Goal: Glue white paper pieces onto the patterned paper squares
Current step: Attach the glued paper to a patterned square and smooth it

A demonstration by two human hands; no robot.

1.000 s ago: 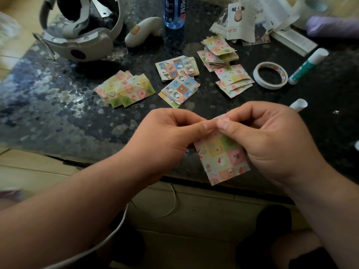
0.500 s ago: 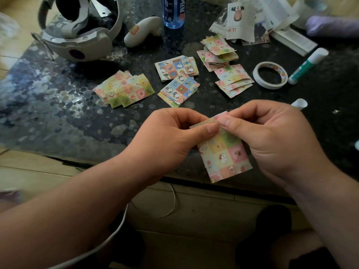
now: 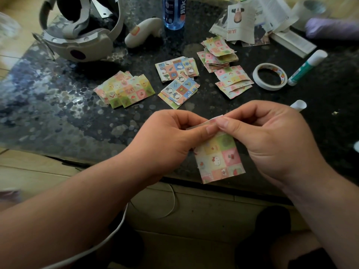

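Left hand (image 3: 169,144) and right hand (image 3: 272,144) pinch the patterned square (image 3: 219,160) by its top edge, over the table (image 3: 58,123) rim

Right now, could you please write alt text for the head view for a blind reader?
The left hand and right hand pinch the top of a patterned paper square above the near edge of a dark table. Beyond lie stacks of patterned squares, a tape roll and a glue stick.

Left hand (image 3: 171,141) and right hand (image 3: 272,140) pinch, thumbs meeting.
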